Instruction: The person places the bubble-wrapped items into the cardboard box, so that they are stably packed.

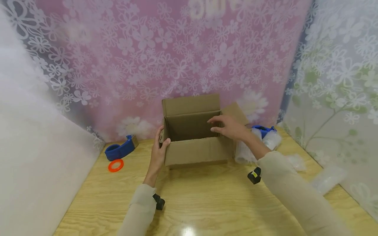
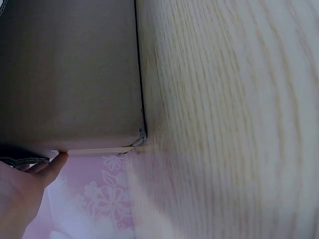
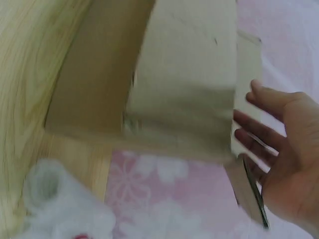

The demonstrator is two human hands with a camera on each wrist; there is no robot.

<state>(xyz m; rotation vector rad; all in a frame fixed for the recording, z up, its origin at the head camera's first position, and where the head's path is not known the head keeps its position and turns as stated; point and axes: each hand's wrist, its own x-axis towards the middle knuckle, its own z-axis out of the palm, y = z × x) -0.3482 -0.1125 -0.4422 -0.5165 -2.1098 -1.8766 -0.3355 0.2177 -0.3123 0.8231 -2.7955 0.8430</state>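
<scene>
A brown cardboard box (image 1: 193,150) stands on the table with its top open and its flaps folded outward. My left hand (image 1: 159,149) grips the box's left side, thumb at the front corner and fingers along the side. In the left wrist view the fingertips of the left hand (image 2: 35,186) touch the box wall (image 2: 75,79) beside a flap edge. Over the right end of the opening is my right hand (image 1: 231,127), fingers loosely bent and holding nothing. The right wrist view has the right hand (image 3: 294,149) near the side flap (image 3: 245,191).
At the left lie a blue tape dispenser (image 1: 119,150) and an orange ring (image 1: 115,165). Right of the box are clear plastic wrap (image 1: 245,152), another blue item (image 1: 263,130) and clear plastic packets (image 1: 329,179). A floral curtain (image 1: 177,59) hangs behind the wooden table (image 1: 200,203).
</scene>
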